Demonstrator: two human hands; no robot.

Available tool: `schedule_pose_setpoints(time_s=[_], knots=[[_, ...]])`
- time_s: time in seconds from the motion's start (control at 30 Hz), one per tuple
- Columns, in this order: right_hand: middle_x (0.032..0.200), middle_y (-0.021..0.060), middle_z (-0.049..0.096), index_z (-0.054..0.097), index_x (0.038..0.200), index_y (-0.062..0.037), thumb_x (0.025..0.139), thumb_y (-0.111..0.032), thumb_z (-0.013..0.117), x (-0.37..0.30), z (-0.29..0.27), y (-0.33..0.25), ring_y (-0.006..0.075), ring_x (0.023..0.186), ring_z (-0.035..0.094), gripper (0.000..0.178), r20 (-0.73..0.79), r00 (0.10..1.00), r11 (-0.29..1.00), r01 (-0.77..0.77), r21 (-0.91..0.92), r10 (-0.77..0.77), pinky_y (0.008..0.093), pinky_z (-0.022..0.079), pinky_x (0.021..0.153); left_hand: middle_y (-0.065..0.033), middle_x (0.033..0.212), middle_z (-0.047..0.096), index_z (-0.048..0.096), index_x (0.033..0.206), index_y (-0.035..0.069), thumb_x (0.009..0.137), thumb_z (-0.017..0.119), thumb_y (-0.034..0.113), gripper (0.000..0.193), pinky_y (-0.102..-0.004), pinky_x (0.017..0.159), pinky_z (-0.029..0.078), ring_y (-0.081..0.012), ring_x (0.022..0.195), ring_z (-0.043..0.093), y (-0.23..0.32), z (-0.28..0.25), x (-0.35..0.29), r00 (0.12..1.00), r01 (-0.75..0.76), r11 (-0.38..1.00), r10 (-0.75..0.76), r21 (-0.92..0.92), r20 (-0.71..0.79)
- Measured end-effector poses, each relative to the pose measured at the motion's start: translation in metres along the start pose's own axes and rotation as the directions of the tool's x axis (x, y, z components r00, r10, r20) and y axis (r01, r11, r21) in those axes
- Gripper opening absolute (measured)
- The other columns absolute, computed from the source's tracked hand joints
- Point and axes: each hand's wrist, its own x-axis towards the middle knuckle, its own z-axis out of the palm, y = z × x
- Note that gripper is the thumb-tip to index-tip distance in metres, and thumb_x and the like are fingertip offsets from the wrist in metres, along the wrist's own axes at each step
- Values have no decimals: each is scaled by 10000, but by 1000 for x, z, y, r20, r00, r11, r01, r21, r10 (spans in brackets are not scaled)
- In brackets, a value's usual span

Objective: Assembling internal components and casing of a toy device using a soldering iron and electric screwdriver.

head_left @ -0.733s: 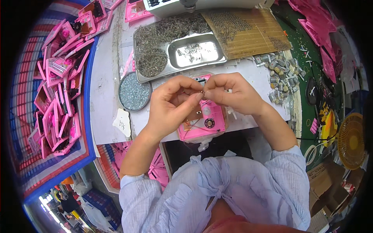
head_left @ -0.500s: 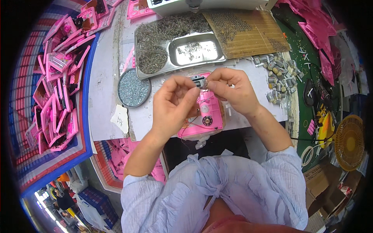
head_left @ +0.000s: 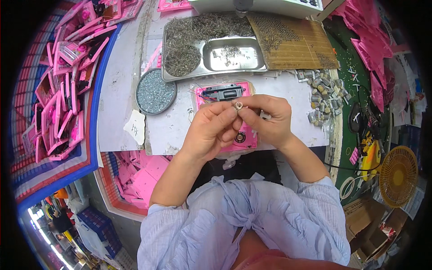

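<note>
My left hand [head_left: 210, 128] and my right hand [head_left: 271, 119] meet over a pink plastic housing [head_left: 245, 141]. Between the fingertips of both is a small round silvery metal part [head_left: 239, 105], too small for me to tell its kind. Both hands are closed in a pinch. Behind them, at the far end of the housing, lies a black and grey rectangular module [head_left: 220, 93] with thin wires at its left. A dark ring [head_left: 240, 137] shows in the housing below my fingers. My hands hide the housing's middle.
Beyond the housing, a metal tray [head_left: 204, 72] holds many tiny wire-like parts, with brown cardboard [head_left: 310, 42] beside it. A round dish [head_left: 155, 92] of small bits stands left. Small metal motors [head_left: 324, 94] lie right. Pink housings [head_left: 67, 90] fill a bin at far left.
My hands have come together and slightly nearer to me, and both now pinch the small metal part. The view has shifted a little, uncovering more of the black module.
</note>
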Motion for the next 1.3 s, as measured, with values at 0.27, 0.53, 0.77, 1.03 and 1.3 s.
schedule_pose_setpoints(time_s=[0.27,0.53,0.77,1.03,1.3], knots=[[719,18,692,740,1090,-9,835,-5,766,9,-17,-13,44,610,609,257,116,992,990,-33,-136,49,203,441,557,-69,815,672,643,1062,-5,990,649,132,154,-213,457,431,-84,559,546,-10,-5,-1,974,-198,943,220,266,-56],[768,44,719,733,1027,11,838,2,767,5,-11,-10,67,611,631,192,43,997,981,70,-180,-63,211,473,562,-80,840,680,627,1069,-5,988,640,106,138,-228,472,477,-95,582,571,-9,2,-1,977,-186,961,204,206,-68],[808,106,731,710,994,11,818,9,764,7,-10,-9,146,615,694,184,38,973,945,230,-233,-227,247,518,551,-86,867,685,616,1084,-4,990,633,101,142,-234,488,505,-97,611,580,-7,3,-1,991,-133,991,134,31,-22],[807,103,733,705,1019,13,831,20,755,1,-9,-8,134,597,679,195,35,979,955,202,-219,-199,253,518,547,-113,922,696,609,1069,-10,984,632,69,118,-252,537,558,-96,665,598,-13,-4,-1,948,-306,917,318,257,-5],[757,95,714,694,1022,10,825,27,761,1,-9,-10,148,575,668,209,62,958,932,286,-224,-280,257,503,512,-123,941,687,597,1067,-3,987,615,70,110,-271,531,574,-108,668,591,-11,-2,-4,962,-275,952,273,136,32]])
